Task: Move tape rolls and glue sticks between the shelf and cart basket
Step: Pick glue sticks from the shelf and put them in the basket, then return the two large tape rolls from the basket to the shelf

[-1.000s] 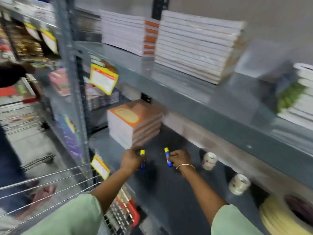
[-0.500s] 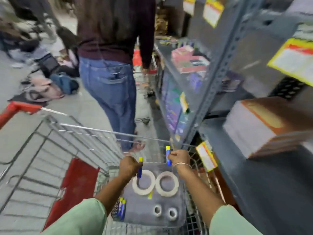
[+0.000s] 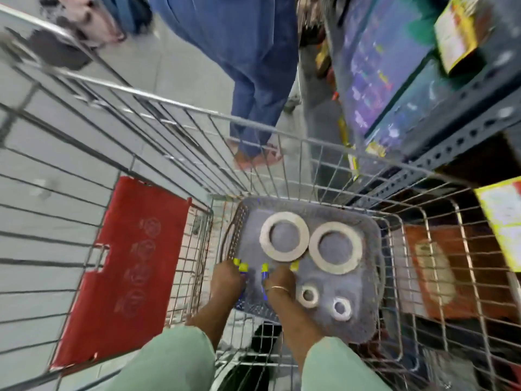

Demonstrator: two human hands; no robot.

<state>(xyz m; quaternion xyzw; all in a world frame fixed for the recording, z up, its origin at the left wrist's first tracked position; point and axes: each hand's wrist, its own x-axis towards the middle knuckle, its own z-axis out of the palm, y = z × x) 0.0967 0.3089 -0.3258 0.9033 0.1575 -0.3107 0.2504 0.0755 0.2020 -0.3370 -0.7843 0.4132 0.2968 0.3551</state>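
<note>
A grey plastic basket (image 3: 363, 320) sits inside the wire cart (image 3: 282, 131). Two large white tape rolls (image 3: 284, 236) (image 3: 335, 247) lie flat in it, with two small tape rolls (image 3: 309, 296) (image 3: 341, 309) nearer me. My left hand (image 3: 227, 280) is down at the basket's left edge, shut on a blue glue stick with a yellow cap (image 3: 243, 268). My right hand (image 3: 279, 283) holds another glue stick (image 3: 265, 270) over the basket floor. More yellow caps (image 3: 294, 265) show beside my fingers.
A person in blue jeans (image 3: 253, 80) stands just beyond the cart's front. The grey metal shelf (image 3: 451, 142) runs along the right, with yellow price tags (image 3: 504, 218) and an orange stack of books (image 3: 439, 266) behind the wires. A red flap (image 3: 132, 266) hangs on the cart's left.
The view swung from the shelf down to the cart. Both hands, each holding a glue stick, went from the shelf into the basket and now sit low at its left side.
</note>
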